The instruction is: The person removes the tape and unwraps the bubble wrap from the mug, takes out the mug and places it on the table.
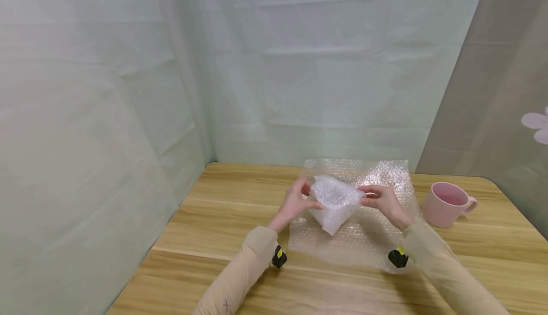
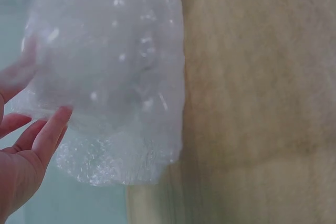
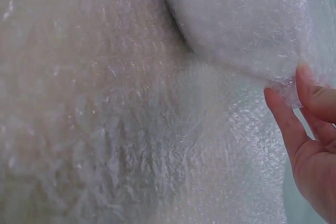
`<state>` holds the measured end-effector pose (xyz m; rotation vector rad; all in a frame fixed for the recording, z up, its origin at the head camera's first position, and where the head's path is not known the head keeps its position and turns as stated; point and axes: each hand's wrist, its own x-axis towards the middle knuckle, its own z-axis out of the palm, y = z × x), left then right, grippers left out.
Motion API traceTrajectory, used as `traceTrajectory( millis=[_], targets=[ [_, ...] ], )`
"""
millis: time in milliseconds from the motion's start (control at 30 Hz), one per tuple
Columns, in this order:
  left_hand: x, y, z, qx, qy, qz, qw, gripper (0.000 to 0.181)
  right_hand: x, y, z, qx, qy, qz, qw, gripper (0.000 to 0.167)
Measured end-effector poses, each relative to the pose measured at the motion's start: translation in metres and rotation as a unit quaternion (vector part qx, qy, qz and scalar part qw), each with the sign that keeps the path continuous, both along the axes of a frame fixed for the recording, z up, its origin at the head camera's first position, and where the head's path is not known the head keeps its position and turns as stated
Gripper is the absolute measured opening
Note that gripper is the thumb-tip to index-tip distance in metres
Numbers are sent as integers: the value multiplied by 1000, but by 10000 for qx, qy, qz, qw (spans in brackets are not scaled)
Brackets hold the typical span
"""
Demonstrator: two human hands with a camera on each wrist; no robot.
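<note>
In the head view, a bundle of bubble wrap (image 1: 336, 201) stands over a flat sheet of bubble wrap (image 1: 381, 239) on the table. A rounded hollow shows at its top; whether anything is inside is hidden by the layers. My left hand (image 1: 296, 200) holds the bundle's left side, thumb toward me and fingers behind. In the left wrist view its fingertips (image 2: 64, 111) touch the clear film. On the opposite side my right hand (image 1: 382, 201) pinches a corner of the wrap, and the right wrist view shows this corner between thumb and fingers (image 3: 286, 119).
A pink mug (image 1: 445, 208) stands to the right of the sheet, its handle pointing right. The wooden table (image 1: 222, 210) meets pale curtains (image 1: 325, 91) at the back and left. A black wrist device (image 1: 279, 257) hangs below the left cuff.
</note>
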<state>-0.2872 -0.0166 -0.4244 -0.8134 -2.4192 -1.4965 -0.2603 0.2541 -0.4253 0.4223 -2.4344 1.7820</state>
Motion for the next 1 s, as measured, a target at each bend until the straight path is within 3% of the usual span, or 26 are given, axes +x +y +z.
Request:
traceTrajectory(
  millis=[167,400,700,1000],
  targets=[
    [1,0,0,-48,64,71,9999,52,0,-1,-2,-8,79,-44,10000,36],
    [2,0,1,-118,-162,158,9997,52,-1,1,-1,63,-21,98,9999,37],
    [2,2,1,-118,-239,176,9995,54,-2,12,9,619,-1,695,9957,42],
    [4,1,1,-63,-359,131,9992,52,-8,16,26,745,101,1283,9889,42]
  ],
)
